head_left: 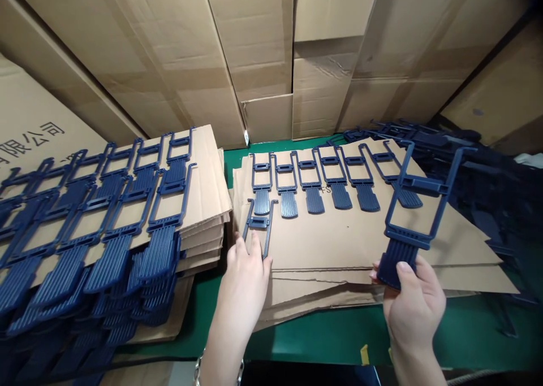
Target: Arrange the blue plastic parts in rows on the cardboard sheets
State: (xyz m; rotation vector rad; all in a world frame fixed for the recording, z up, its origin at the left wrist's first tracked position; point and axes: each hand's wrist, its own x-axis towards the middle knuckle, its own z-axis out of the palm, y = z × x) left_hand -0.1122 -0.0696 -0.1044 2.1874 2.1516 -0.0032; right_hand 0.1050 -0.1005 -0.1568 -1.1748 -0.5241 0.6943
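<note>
My right hand point(413, 304) grips a dark blue plastic frame with a ribbed tab point(418, 205), thumb pressed on the tab and the open frame pointing up and away. It is raised above the right part of the cardboard sheets point(322, 239). At the near left corner of those sheets, my left hand point(246, 278) is closed over the lower end of a similar frame point(258, 222), whose tab it hides. Beyond it, a row of matching frames point(286, 177) lies on the top sheet, tabs toward me.
On the left, a layered stack of cardboard point(203, 211) carries rows of the same frames point(123, 211), their tabs overhanging the near edge. A jumbled pile of dark parts point(479, 188) lies at the right. Large cartons point(169, 52) stand behind the green table point(305, 329).
</note>
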